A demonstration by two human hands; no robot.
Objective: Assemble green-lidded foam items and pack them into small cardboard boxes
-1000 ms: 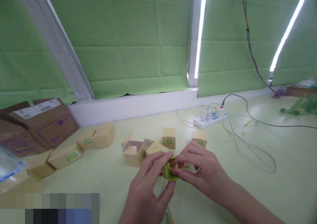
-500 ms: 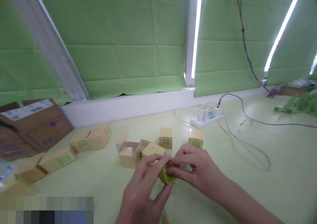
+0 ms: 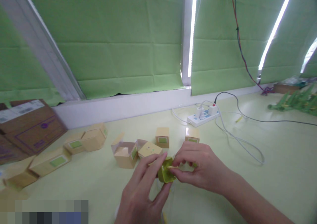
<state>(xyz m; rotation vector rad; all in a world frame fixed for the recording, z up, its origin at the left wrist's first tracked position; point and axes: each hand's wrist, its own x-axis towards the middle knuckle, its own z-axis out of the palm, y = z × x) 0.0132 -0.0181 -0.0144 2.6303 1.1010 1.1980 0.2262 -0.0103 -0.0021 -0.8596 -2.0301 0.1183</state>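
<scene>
My left hand (image 3: 142, 191) is closed around a small, hollow yellow-green plastic cup (image 3: 162, 173), its open side turned towards my right hand. Thumb and fingers of my right hand (image 3: 201, 168) pinch a thin pale-yellow strip (image 3: 172, 167) that reaches into the cup's mouth. A bit of yellow-green also shows below the right fingers, too hidden to name. Just behind the hands stand an open cardboard box (image 3: 125, 156) with raised flaps and a tilted box (image 3: 150, 148) with small marks on it. Something clear and yellow below the left hand is mostly hidden.
Small tan boxes (image 3: 162, 137) with green labels stand behind the hands, and several more (image 3: 51, 161) line the left side. A large brown carton (image 3: 32, 131) is at far left. A power strip (image 3: 203, 118) with cables lies at the back; green plastic parts (image 3: 294, 103) are at far right.
My right fingers have drawn back a little from inside the cup, so its hollow and the thin strip now show. The whole view has shifted slightly.
</scene>
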